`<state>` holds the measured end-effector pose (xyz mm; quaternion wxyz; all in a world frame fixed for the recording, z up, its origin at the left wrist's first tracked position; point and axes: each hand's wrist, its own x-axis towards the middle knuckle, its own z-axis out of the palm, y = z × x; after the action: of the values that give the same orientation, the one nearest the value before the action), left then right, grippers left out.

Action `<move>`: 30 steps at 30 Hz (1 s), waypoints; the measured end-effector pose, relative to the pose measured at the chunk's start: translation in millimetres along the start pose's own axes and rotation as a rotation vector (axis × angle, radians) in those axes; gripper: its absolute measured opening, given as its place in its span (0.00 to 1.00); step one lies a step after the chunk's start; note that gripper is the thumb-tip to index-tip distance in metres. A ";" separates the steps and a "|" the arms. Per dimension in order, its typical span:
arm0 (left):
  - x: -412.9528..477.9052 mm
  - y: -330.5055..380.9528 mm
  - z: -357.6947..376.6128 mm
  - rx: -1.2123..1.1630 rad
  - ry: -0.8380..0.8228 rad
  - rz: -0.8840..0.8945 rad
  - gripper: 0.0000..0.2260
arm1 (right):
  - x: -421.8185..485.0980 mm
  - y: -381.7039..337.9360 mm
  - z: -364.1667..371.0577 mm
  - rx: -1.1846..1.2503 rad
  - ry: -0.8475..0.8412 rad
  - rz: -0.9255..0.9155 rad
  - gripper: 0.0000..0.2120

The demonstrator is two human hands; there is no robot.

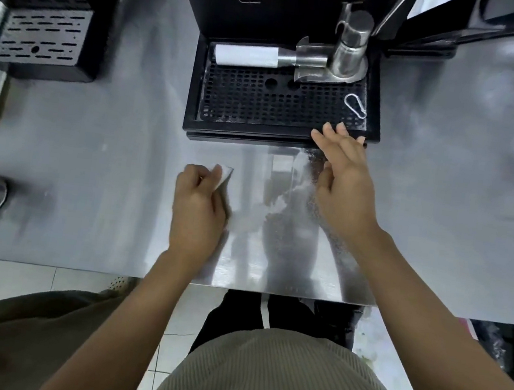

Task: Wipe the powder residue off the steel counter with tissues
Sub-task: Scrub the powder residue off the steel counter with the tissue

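Head view, looking straight down on the steel counter, and both bare forearms reach in from six o'clock. Left hand sits knuckles-up, fingers curled tight around a folded white tissue, pressed flat against the steel. One corner of that tissue pokes out past the fingertips, aimed toward one o'clock, its long axis running roughly twelve to six under the palm. Right hand is loose and empty, fingers spread and slightly bent, pointing toward eleven o'clock, with the tips right at the front lip of the black drip tray. Whether they touch the lip, I cannot tell. Between the two hands lies the powder residue, a pale, speckled streak running from the tray's front edge down toward five o'clock, passing under the right wrist. On the tray's grille at twelve o'clock lies a portafilter, its white handle pointing to nine o'clock, beside a steel tamper and a small carabiner.
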<state>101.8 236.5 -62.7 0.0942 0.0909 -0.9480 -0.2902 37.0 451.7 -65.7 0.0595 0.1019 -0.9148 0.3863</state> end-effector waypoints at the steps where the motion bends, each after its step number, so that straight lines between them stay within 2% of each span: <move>1: -8.9 9.9 6.8 -0.028 -0.027 0.016 0.10 | 0.4 -0.5 -0.4 -0.001 -0.001 0.000 0.25; 5: -30.5 41.7 16.3 -0.105 -0.192 0.154 0.16 | 0.8 0.1 -1.9 -0.005 -0.015 -0.008 0.29; 6: -27.1 40.5 11.9 -0.143 -0.190 0.122 0.16 | 1.0 0.7 -2.2 -0.012 -0.019 -0.009 0.27; 8: -17.8 28.7 -1.7 -0.164 -0.084 0.036 0.14 | 1.2 1.5 -2.7 -0.016 -0.027 -0.009 0.26; 11: -10.8 -4.4 -22.0 -0.013 0.050 -0.087 0.16 | 1.1 0.3 -3.4 0.000 -0.024 -0.014 0.25; 14: -21.8 -14.0 -21.2 0.073 0.029 -0.112 0.16 | 0.8 -0.7 -4.3 0.000 -0.016 -0.019 0.24; 19: -44.1 20.6 -0.8 -0.050 -0.102 0.063 0.13 | 0.3 0.7 -4.6 -0.016 -0.025 -0.043 0.24; 22: -38.3 21.9 -13.0 -0.123 -0.087 -0.030 0.12 | 0.8 2.3 -5.2 -0.029 -0.035 -0.038 0.26; 26: -36.4 -15.6 -52.4 0.075 0.131 -0.108 0.14 | 0.8 4.2 -4.3 -0.034 -0.027 -0.054 0.27; 30: -72.3 -39.9 -65.6 0.200 0.049 -0.111 0.17 | 0.2 4.9 -3.2 -0.027 -0.025 -0.056 0.26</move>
<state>191.5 185.4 -41.0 0.0917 0.1595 -0.9631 -0.1964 35.7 457.3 -66.8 0.0604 0.1316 -0.9174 0.3707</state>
